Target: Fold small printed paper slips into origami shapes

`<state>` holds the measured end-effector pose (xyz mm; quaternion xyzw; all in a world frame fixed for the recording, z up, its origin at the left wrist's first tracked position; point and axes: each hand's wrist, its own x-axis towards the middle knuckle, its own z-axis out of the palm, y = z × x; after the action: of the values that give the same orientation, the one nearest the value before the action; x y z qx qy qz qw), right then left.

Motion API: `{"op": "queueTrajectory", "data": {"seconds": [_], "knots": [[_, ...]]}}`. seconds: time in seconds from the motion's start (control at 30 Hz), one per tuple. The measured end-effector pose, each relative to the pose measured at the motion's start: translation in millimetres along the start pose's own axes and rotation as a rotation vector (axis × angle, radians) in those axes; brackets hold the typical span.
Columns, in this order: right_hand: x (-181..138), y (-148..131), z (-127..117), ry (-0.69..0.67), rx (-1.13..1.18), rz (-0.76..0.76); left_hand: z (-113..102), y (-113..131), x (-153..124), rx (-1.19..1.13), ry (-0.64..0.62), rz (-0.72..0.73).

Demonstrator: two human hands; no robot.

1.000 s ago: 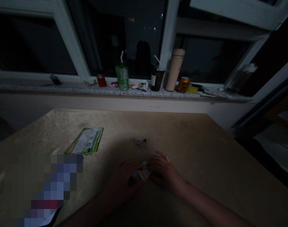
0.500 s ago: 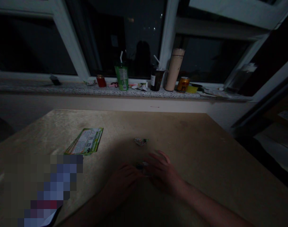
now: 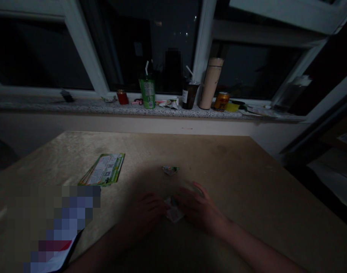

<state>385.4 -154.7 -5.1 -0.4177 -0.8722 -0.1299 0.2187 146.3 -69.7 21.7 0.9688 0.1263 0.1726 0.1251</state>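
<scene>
A small folded piece of paper (image 3: 174, 214), pale with a darker part near its top, lies on the table between my two hands. My left hand (image 3: 147, 210) holds its left edge, with the fingers bent together in shadow. From the other side my right hand (image 3: 196, 206) grips the paper's right edge, its little finger lifted away from the others. The thumbs are hidden. Just beyond the hands rests a small folded paper triangle (image 3: 170, 170) with a printed pattern, touched by neither hand.
A fanned stack of green printed leaflets (image 3: 105, 169) lies on the wooden table (image 3: 227, 163) at the left. Nearer is a blurred-out phone-like object (image 3: 68, 223). Along the windowsill (image 3: 89, 106) stand a green cup (image 3: 148, 93), a dark cup (image 3: 189, 94), a tall flask (image 3: 211, 83) and a can (image 3: 221, 101).
More of the paper shows between my hands, its pale lower part now uncovered. My left hand has shifted slightly left and the right hand's fingers have moved a little. The triangle stays put.
</scene>
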Motion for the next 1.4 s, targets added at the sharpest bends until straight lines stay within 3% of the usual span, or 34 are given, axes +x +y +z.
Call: {"op": "queueTrajectory", "data": {"seconds": [0.27,0.57,0.93,1.13,1.4], "knots": [[1,-3,0,0.003,0.083,-0.003,7,-16,-8,0.142,0.037,0.004],[1,-7,-6,-0.053,0.232,0.006,1,-9,-4,0.154,0.03,0.016],[2,-6,-5,-0.083,0.317,0.033,1,1,-11,0.055,-0.163,-0.036],[9,-2,-18,-0.098,0.426,0.193,-5,16,-16,0.04,-0.277,-0.073],[15,6,-29,-0.171,0.562,0.259,-2,23,-21,-0.064,-0.275,-0.102]]}}
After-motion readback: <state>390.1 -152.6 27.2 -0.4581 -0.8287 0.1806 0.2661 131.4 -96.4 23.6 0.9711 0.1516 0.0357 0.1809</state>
